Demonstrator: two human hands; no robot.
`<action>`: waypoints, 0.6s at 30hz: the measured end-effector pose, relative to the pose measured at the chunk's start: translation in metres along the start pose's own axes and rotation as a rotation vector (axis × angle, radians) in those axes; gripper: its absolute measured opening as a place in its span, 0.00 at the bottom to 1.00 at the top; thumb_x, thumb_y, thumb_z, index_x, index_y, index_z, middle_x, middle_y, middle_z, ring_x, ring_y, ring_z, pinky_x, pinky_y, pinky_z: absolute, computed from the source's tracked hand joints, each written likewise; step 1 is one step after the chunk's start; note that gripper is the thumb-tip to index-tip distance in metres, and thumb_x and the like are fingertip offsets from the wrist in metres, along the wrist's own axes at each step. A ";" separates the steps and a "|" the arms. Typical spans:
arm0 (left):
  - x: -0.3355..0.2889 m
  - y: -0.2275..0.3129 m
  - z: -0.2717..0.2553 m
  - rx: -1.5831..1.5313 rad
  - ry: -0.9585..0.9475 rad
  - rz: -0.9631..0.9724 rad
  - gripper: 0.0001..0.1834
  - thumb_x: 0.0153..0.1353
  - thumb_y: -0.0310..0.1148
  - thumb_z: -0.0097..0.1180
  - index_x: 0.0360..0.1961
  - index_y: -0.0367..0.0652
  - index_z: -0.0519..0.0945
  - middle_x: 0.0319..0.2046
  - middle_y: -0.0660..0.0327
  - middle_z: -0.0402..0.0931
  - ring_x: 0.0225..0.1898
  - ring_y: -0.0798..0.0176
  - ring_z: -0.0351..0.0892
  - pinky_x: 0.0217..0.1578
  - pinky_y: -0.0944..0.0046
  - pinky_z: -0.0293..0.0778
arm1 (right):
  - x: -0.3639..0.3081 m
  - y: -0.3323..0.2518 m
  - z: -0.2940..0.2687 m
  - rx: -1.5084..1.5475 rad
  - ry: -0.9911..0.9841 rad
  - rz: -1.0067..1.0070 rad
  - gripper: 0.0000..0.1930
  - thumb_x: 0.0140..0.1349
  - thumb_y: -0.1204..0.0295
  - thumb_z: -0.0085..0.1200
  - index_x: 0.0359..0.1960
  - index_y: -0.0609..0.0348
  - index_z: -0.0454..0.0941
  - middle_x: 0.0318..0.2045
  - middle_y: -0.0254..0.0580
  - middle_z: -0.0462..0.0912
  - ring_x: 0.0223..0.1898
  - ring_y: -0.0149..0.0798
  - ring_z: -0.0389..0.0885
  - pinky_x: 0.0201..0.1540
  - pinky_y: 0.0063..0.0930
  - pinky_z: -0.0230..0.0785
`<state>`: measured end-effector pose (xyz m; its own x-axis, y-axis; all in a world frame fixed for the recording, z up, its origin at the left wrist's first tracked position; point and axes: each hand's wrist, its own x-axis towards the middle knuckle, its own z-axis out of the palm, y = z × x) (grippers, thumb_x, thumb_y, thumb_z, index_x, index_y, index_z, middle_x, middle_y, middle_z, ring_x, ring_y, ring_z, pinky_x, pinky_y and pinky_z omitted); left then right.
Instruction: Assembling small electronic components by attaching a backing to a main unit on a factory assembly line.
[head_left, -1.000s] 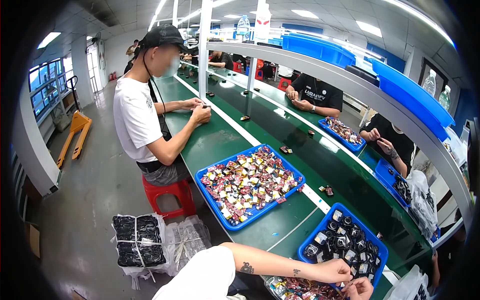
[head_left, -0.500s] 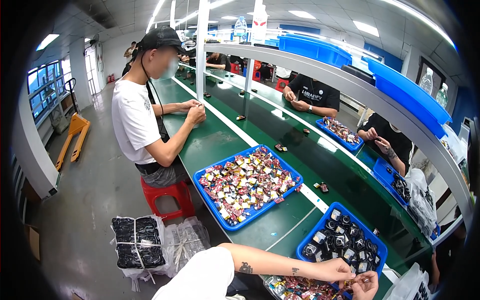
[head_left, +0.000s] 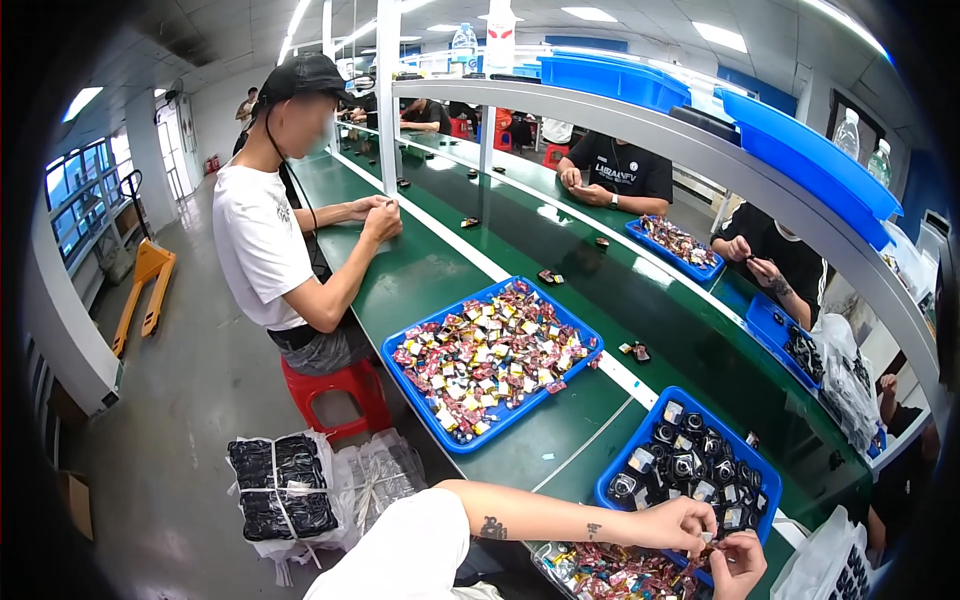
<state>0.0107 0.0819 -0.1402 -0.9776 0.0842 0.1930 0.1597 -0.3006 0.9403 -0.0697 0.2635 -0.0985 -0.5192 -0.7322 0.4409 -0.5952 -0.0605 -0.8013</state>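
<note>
I observe the left hand (head_left: 680, 525) and right hand (head_left: 738, 564) pinching a small part (head_left: 707, 538), too small to identify, beside the heaped reddish components (head_left: 615, 572), presumably for short reach. Beyond, a blue tray (head_left: 627, 448) contains black housings (head_left: 686, 466).

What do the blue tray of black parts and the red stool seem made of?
Blue tray: probably moulded plastic, slightly glossy, from its uniform colour and rounded rim.
Red stool: likely plastic too, smooth; one even colour covers seat and legs.
</note>
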 end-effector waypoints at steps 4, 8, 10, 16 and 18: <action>-0.006 0.007 -0.002 -0.065 0.002 0.013 0.13 0.54 0.21 0.58 0.41 0.38 0.72 0.30 0.62 0.79 0.34 0.73 0.79 0.35 0.75 0.72 | 0.000 0.012 0.009 0.083 0.080 0.006 0.12 0.44 0.89 0.57 0.31 0.68 0.73 0.38 0.46 0.73 0.39 0.36 0.76 0.44 0.26 0.73; -0.013 0.018 -0.010 0.049 0.040 0.038 0.09 0.54 0.27 0.62 0.34 0.38 0.75 0.29 0.67 0.77 0.31 0.77 0.75 0.32 0.75 0.72 | 0.013 0.014 0.020 0.211 0.050 -0.082 0.12 0.45 0.87 0.58 0.33 0.68 0.75 0.38 0.44 0.74 0.41 0.35 0.76 0.41 0.24 0.74; -0.017 0.024 -0.015 0.098 0.054 -0.021 0.07 0.57 0.29 0.61 0.32 0.36 0.80 0.31 0.61 0.81 0.33 0.74 0.77 0.37 0.73 0.74 | 0.018 0.024 0.027 0.219 0.060 -0.097 0.10 0.49 0.86 0.59 0.34 0.67 0.76 0.38 0.44 0.75 0.41 0.34 0.77 0.42 0.23 0.74; -0.007 0.027 -0.011 0.028 0.064 -0.075 0.10 0.58 0.25 0.59 0.24 0.40 0.70 0.33 0.58 0.79 0.36 0.71 0.78 0.40 0.70 0.74 | 0.011 0.025 0.022 0.403 0.138 0.002 0.09 0.53 0.89 0.53 0.36 0.68 0.74 0.39 0.43 0.74 0.42 0.34 0.78 0.45 0.24 0.74; -0.005 0.026 -0.004 -0.017 0.163 -0.089 0.10 0.57 0.24 0.59 0.32 0.40 0.68 0.32 0.62 0.75 0.33 0.75 0.75 0.35 0.75 0.72 | 0.007 0.025 0.022 0.452 0.145 0.025 0.11 0.54 0.90 0.52 0.39 0.68 0.73 0.39 0.44 0.74 0.42 0.34 0.78 0.47 0.25 0.74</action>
<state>0.0193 0.0693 -0.1177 -0.9973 -0.0430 0.0598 0.0704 -0.3146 0.9466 -0.0746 0.2422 -0.1245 -0.6291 -0.6372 0.4453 -0.2712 -0.3569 -0.8939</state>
